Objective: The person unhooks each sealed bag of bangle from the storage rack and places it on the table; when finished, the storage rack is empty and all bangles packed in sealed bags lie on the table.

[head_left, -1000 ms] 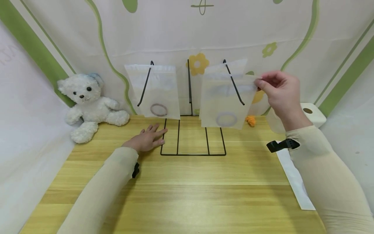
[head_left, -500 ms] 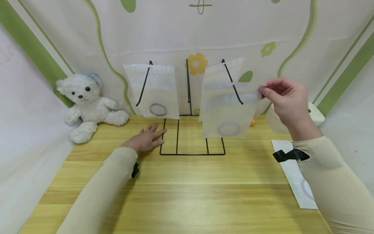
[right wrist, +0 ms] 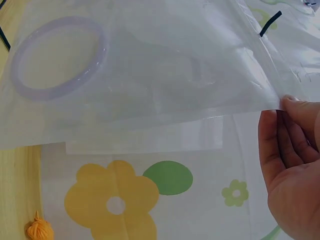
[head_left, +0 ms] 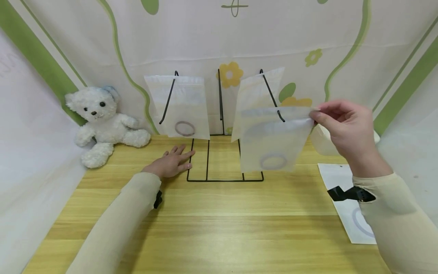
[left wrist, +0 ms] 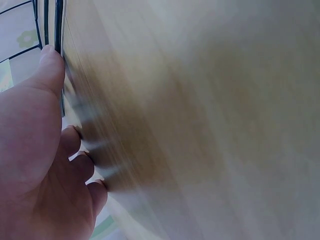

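A translucent bag [head_left: 270, 139] with a pale purple ring in it hangs near the tip of the rack's right hook [head_left: 269, 89]. My right hand [head_left: 349, 129] pinches its upper right corner between thumb and fingers; the right wrist view shows the bag [right wrist: 165, 65], the hook's tip and the hand [right wrist: 300, 145]. Behind it, another bag [head_left: 254, 85] hangs on the same hook. The left hook carries a bag [head_left: 181, 102] with a darker ring. My left hand [head_left: 171, 163] lies spread on the table, fingers touching the left side of the wire base [head_left: 226, 181].
A white teddy bear [head_left: 104, 125] sits at the back left. On the right, a flat white bag [head_left: 342, 201] with a ring lies partly under my right forearm, and a white container [head_left: 323, 140] stands behind my right hand. An orange bundle [right wrist: 40, 229] shows in the right wrist view.
My right hand has moved down, right and towards me, sliding the front bag along the right hook to near its tip. The bag behind stays on the hook. My left hand has kept its place.
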`<state>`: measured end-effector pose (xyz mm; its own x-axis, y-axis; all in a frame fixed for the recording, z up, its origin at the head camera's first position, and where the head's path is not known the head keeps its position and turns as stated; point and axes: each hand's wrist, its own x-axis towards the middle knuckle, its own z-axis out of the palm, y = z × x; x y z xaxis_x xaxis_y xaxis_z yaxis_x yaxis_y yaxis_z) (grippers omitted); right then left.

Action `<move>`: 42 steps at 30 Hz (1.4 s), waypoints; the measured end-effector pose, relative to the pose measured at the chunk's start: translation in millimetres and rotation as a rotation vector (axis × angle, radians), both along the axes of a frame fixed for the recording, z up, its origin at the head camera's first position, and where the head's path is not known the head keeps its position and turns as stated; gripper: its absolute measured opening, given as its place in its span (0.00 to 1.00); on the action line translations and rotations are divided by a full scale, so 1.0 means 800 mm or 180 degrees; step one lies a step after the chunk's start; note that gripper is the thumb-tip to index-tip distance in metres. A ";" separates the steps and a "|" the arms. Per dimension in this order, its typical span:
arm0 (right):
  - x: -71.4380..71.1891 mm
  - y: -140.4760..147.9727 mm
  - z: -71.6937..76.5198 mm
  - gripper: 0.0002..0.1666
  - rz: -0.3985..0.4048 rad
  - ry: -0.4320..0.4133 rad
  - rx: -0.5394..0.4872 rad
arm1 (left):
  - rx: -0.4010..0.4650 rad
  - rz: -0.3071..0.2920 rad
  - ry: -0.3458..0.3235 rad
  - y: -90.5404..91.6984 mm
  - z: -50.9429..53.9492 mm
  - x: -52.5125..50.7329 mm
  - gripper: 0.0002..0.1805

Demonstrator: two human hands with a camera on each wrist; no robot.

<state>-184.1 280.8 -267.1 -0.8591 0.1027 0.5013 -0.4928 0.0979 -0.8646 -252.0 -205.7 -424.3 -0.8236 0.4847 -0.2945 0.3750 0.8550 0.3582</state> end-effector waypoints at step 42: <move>0.112 0.055 -0.039 0.09 0.0053 -0.0163 -0.0129 | 0.0196 -0.0023 0.0004 -0.022 -0.046 -0.029 0.44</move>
